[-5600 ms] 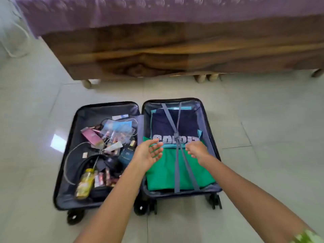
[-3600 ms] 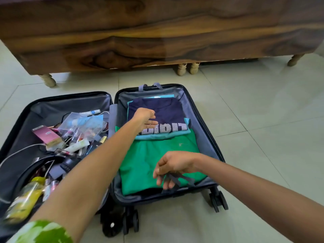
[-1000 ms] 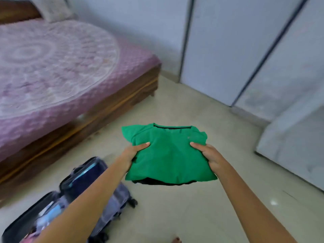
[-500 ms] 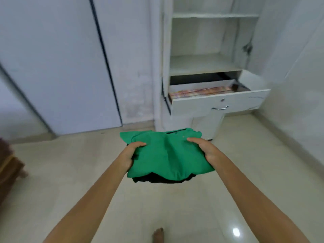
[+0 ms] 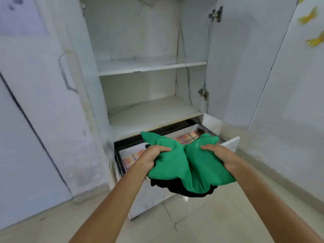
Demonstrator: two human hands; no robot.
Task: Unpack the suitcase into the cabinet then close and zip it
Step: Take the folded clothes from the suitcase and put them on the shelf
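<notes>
Both hands (left hand (image 5: 152,157), right hand (image 5: 221,157)) grip green shirt (image 5: 189,165).

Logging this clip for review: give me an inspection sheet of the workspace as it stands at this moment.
Surface: pale tiled floor.
Job's things: green garment with a black garment under it, held above the open drawer; cabinet open, shelves bare where visible; suitcase not in view.
Clutter: patterned lining in the drawer.
Hands: left hand and right hand grip the green garment's sides.
Cables: nothing seen.
Surroundings: closed door with handle at left, yellow decorations upper right.
</notes>
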